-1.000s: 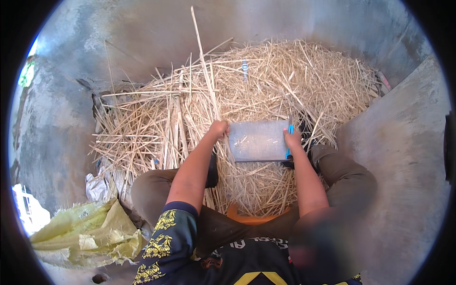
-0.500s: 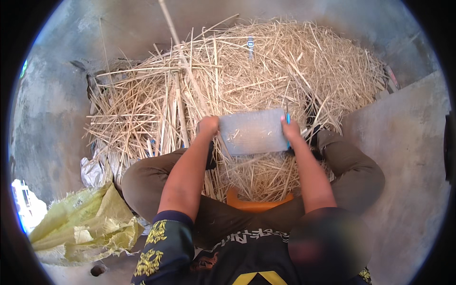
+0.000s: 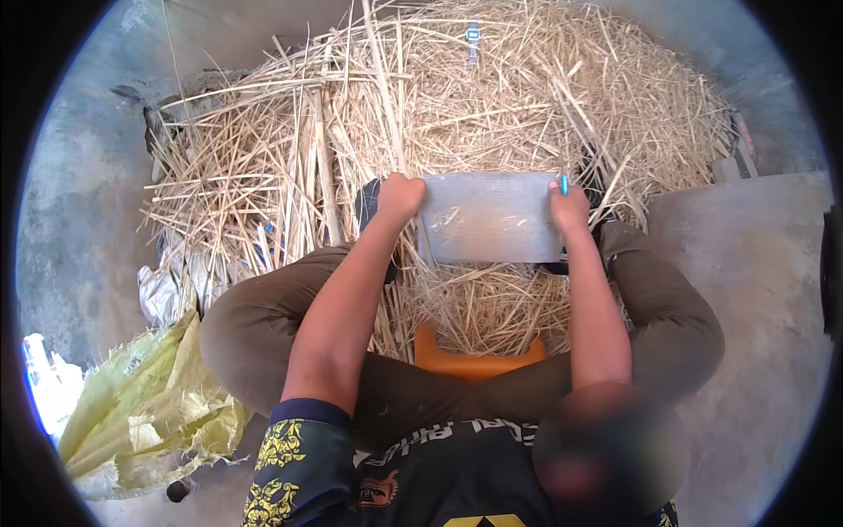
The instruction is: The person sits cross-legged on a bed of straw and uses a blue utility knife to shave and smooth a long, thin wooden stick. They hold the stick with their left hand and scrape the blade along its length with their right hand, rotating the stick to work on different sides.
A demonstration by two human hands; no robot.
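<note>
Left fingers (image 3: 412,187) grip board (image 3: 492,230); right fingers (image 3: 558,198) hold board and blue tool (image 3: 565,185). Tilting could spill shavings (image 3: 452,215).

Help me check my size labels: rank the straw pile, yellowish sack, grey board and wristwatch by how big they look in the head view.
Largest to smallest, as they look:
1. Straw pile
2. Yellowish sack
3. Grey board
4. Wristwatch

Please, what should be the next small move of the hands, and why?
Perhaps tilt the grey board to slide off the loose pale bits: they lie on its surface, and the left hand and right hand are at its opposite side edges.
</note>
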